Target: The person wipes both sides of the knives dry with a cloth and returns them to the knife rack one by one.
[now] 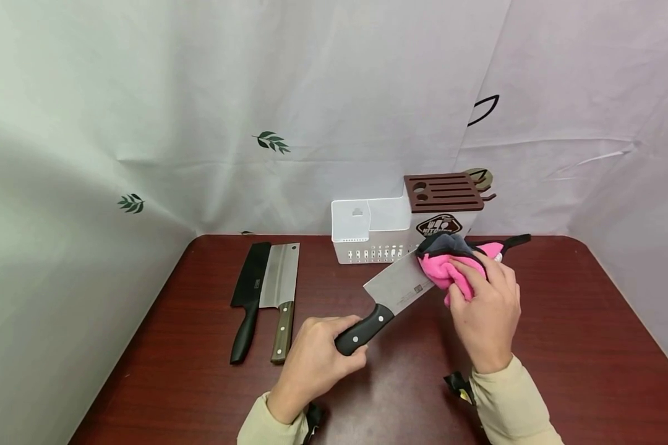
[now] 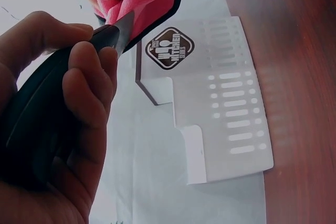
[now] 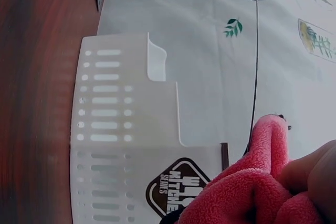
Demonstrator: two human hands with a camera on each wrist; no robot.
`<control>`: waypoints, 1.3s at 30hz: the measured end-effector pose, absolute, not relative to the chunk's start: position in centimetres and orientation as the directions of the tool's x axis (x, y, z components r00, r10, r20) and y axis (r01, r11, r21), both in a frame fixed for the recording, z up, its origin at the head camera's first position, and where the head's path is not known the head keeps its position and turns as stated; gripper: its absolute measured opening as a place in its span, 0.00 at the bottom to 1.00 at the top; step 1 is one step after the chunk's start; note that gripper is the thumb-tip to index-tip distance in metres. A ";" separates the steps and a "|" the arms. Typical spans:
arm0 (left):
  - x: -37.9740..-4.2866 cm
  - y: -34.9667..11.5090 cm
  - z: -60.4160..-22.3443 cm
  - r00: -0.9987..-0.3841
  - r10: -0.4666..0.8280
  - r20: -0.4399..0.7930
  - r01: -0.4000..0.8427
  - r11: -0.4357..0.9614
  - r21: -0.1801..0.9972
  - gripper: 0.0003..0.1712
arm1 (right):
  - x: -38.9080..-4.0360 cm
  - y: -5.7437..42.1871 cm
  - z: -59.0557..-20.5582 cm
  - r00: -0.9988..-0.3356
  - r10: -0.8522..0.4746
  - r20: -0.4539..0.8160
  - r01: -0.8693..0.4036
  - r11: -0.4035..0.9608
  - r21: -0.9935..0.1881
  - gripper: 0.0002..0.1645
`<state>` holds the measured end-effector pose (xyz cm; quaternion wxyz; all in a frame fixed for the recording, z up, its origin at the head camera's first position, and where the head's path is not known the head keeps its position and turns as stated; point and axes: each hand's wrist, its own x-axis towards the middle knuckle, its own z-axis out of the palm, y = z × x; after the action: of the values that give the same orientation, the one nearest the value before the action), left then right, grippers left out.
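Note:
My left hand [image 1: 314, 355] grips the black riveted handle of a cleaver [image 1: 399, 285], whose blade points up to the right. In the left wrist view, the fingers of that hand curl round the handle. My right hand [image 1: 487, 309] pinches a pink cloth [image 1: 459, 272] with black edging and a grey reverse side. The cloth is folded over the far end of the blade and hides it. In the right wrist view the blade is seen edge-on, running down into the pink cloth [image 3: 252, 187].
A white knife holder [image 1: 373, 241] with a brown slotted top [image 1: 444, 193] stands at the table's back, against a white curtain. To the left lie a black cleaver [image 1: 249, 284] and a steel cleaver [image 1: 281, 278] with a wooden handle, side by side.

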<state>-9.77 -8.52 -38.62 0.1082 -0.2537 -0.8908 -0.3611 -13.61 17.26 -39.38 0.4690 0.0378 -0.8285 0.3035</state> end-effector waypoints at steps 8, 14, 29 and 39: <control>-9.8 -8.6 -38.6 -0.847 0.371 0.381 0.532 0.611 0.587 0.14 | -13.8 17.7 -39.4 -0.550 0.264 0.792 -0.315 0.813 -0.489 0.15; -9.8 -8.7 -38.6 -0.848 0.360 0.390 0.530 0.616 0.583 0.14 | -13.7 17.8 -39.4 -0.561 0.258 0.787 -0.308 0.817 -0.488 0.15; -9.9 -8.7 -38.6 -0.860 0.283 0.424 0.503 0.608 0.615 0.20 | -13.2 17.3 -39.1 -0.601 0.113 0.791 -0.354 0.850 -0.390 0.12; -9.9 -8.7 -38.6 -0.876 0.276 0.397 0.477 0.628 0.616 0.19 | -13.1 16.5 -38.8 -0.541 0.085 0.837 -0.406 0.845 -0.348 0.12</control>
<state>-9.88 -8.65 -38.56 0.1334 -0.2107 -0.8922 -0.3765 -13.14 16.49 -38.81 0.4695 0.0957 -0.8380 0.2612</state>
